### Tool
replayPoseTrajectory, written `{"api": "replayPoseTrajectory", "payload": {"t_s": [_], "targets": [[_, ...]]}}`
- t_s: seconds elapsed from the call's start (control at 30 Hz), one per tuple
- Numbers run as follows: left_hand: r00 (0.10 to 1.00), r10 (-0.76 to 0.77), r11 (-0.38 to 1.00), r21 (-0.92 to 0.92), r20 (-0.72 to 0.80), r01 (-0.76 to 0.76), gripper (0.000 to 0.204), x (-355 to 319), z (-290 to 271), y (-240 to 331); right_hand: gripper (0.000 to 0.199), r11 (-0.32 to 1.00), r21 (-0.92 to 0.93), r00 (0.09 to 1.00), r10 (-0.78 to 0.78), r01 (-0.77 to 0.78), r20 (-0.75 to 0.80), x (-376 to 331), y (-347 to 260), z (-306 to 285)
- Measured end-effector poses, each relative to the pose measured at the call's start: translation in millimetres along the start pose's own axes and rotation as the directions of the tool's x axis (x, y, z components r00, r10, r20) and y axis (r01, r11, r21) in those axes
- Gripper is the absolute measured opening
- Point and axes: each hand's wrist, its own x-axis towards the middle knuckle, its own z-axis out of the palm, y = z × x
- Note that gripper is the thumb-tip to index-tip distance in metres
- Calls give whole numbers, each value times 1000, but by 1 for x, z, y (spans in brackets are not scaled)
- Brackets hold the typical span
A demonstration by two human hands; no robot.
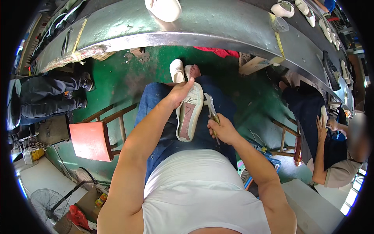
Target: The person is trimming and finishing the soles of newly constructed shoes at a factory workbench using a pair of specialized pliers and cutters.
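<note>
Over my lap, my left hand (182, 93) grips a white shoe (196, 119) near its far end. The shoe's underside faces up, showing a reddish-brown panel and pale edges turned in around it. My right hand (223, 128) is closed around the handles of a pair of pliers (211, 108). The head of the pliers is at the right edge of the shoe, where a light strip of material sticks out. Whether the jaws bite on that strip, I cannot tell. Past my left hand, another white shoe (177, 71) shows between my knees and the bench.
A metal-topped bench (222, 25) curves across the far side, with a white shoe (163, 9) on it and several more at the right. An orange-topped stool (91, 141) stands left. A co-worker (339, 163) sits at the right; another person's legs (54, 93) are at the left.
</note>
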Motion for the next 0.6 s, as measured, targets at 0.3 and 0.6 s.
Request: {"api": "replayPoseTrajectory", "payload": {"t_s": [0.3, 0.6], "targets": [[906, 409, 499, 858, -109, -123, 39, -99, 7, -24, 21, 905, -425, 975, 78, 19, 210, -21, -54, -27], [663, 748, 179, 954, 27, -241, 25, -98, 23, -35, 22, 946, -289, 923, 238, -149, 302, 11, -84, -26]]}}
